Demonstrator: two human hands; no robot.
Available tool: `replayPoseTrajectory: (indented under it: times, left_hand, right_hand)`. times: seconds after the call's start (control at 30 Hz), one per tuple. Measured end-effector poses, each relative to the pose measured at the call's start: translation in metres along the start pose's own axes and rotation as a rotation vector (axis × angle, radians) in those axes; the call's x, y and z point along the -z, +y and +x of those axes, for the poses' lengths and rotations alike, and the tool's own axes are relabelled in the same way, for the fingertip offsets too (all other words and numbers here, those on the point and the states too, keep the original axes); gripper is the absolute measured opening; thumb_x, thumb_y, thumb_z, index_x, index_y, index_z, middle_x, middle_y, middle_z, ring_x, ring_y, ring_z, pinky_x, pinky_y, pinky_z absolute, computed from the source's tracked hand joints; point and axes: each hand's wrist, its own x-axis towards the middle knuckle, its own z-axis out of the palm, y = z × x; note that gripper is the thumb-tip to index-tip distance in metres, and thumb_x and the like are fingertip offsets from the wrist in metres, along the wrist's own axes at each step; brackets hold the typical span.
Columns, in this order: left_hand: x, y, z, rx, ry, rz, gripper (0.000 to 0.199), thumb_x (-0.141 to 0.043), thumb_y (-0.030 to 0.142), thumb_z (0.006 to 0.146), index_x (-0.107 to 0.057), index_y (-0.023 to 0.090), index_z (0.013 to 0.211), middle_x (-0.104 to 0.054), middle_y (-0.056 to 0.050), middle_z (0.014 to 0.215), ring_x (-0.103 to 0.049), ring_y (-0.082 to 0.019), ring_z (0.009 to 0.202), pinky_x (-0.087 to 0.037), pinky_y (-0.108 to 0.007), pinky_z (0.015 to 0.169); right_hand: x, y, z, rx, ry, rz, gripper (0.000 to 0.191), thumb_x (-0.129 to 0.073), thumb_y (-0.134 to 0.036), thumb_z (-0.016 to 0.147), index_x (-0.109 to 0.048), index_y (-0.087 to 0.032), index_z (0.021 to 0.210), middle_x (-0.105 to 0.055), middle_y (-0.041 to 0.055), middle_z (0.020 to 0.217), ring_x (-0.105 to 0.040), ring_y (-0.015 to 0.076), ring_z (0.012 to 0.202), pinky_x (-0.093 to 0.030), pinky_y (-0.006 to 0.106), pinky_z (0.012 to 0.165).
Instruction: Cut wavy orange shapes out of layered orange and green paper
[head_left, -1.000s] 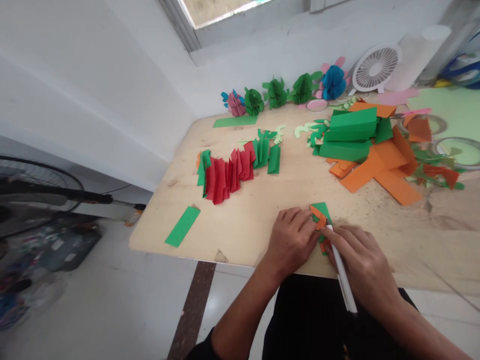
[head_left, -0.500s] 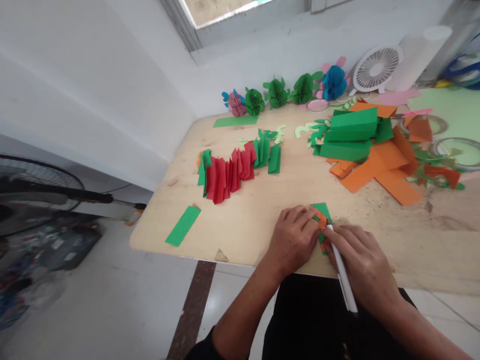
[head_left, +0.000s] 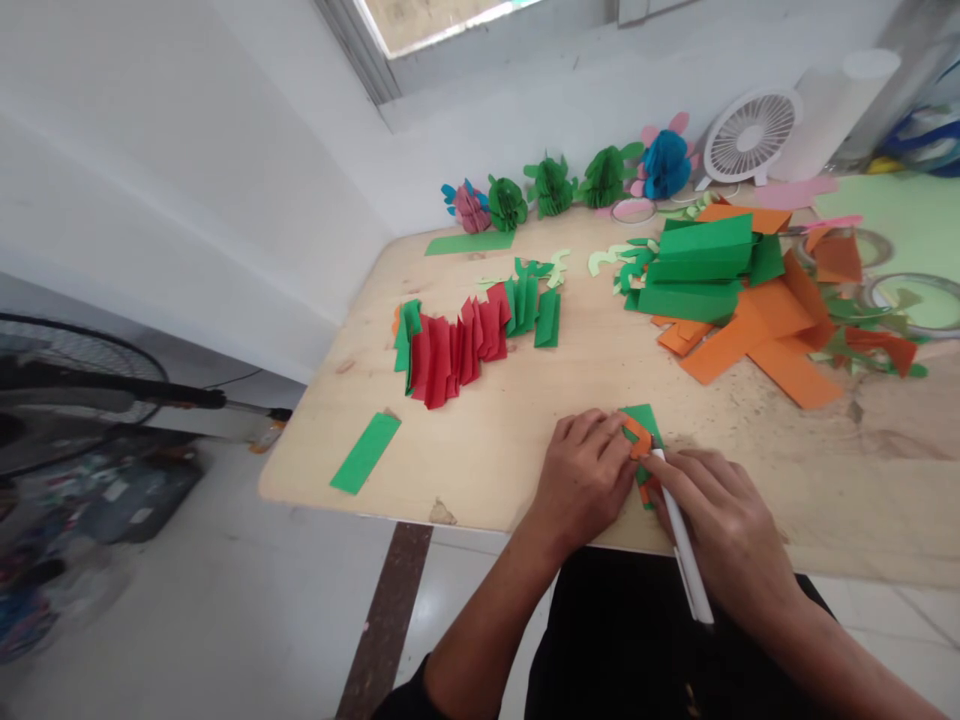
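Observation:
Near the table's front edge, my right hand point(head_left: 724, 520) is closed around a white pen point(head_left: 684, 545), its tip at the edge of a small curved orange paper piece point(head_left: 639, 438). That piece lies on top of a green paper strip point(head_left: 643, 411). My left hand point(head_left: 589, 468), fingers bent and together, presses the orange piece down on the strip from the left. Part of both papers is hidden under my fingers. Left of my hands stand folded red papers point(head_left: 442, 360) and folded green papers point(head_left: 525, 303). A flat green strip point(head_left: 366, 452) lies farther left.
Folded green sheets point(head_left: 701, 270) and orange paper strips point(head_left: 787, 345) are heaped at the right, beside rolls of tape point(head_left: 919, 302). Paper turtle-like figures point(head_left: 553, 187) line the wall near a small white fan point(head_left: 752, 137). A black floor fan point(head_left: 82, 385) stands left of the table.
Almost nothing differs. Both hands, the pen and the papers keep their places, apart from a slight shift of the whole view.

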Motion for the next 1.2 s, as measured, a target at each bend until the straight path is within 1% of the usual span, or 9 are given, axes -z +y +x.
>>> replayPoseTrajectory:
  times: [0.17, 0.4, 0.53, 0.97, 1.2]
  left_hand:
    - [0.0011, 0.0000, 0.0001, 0.009, -0.030, 0.002, 0.012, -0.054, 0.023, 0.089, -0.064, 0.018, 0.085, -0.066, -0.008, 0.121, -0.057, -0.025, 0.108, -0.048, -0.042, 0.091]
    - [-0.0001, -0.0004, 0.0000, -0.014, -0.003, -0.009, 0.016, -0.051, 0.023, 0.092, -0.063, 0.017, 0.083, -0.067, -0.007, 0.120, -0.060, -0.024, 0.106, -0.049, -0.040, 0.090]
    - [-0.0004, 0.0003, 0.0001, -0.024, 0.006, -0.020, 0.018, -0.050, 0.022, 0.093, -0.063, 0.016, 0.082, -0.068, -0.008, 0.117, -0.061, -0.023, 0.107, -0.048, -0.038, 0.093]
    - [0.0005, 0.0007, 0.0003, -0.019, -0.044, -0.020, 0.017, -0.050, 0.020, 0.093, -0.064, 0.017, 0.084, -0.067, -0.009, 0.119, -0.061, -0.023, 0.113, -0.050, -0.042, 0.094]
    - [-0.0007, 0.0003, -0.0003, -0.028, -0.011, -0.031, 0.018, -0.049, 0.020, 0.093, -0.064, 0.016, 0.084, -0.068, -0.009, 0.117, -0.062, -0.023, 0.112, -0.050, -0.041, 0.094]
  right_hand:
    - [0.0001, -0.0018, 0.0005, -0.006, 0.006, -0.001, 0.038, -0.050, -0.016, 0.092, -0.056, -0.018, 0.129, -0.070, 0.0100, 0.104, -0.059, 0.0256, 0.099, -0.044, 0.040, 0.081]
    - [-0.0007, -0.0014, 0.0001, -0.009, 0.004, 0.005, 0.039, -0.052, -0.015, 0.092, -0.054, -0.018, 0.131, -0.069, 0.0097, 0.104, -0.058, 0.0258, 0.100, -0.043, 0.040, 0.082]
    - [-0.0008, -0.0005, -0.0004, 0.003, 0.008, 0.003, 0.037, -0.051, -0.016, 0.092, -0.055, -0.018, 0.130, -0.069, 0.0099, 0.104, -0.058, 0.0255, 0.100, -0.044, 0.040, 0.082]
    - [-0.0004, -0.0009, -0.0012, -0.006, 0.005, -0.005, 0.039, -0.049, -0.017, 0.093, -0.054, -0.019, 0.132, -0.070, 0.0103, 0.104, -0.060, 0.0254, 0.100, -0.045, 0.040, 0.082]
    - [-0.0011, -0.0007, -0.0017, -0.010, 0.003, -0.008, 0.037, -0.050, -0.015, 0.092, -0.056, -0.017, 0.128, -0.070, 0.0106, 0.105, -0.059, 0.0253, 0.099, -0.045, 0.041, 0.082]
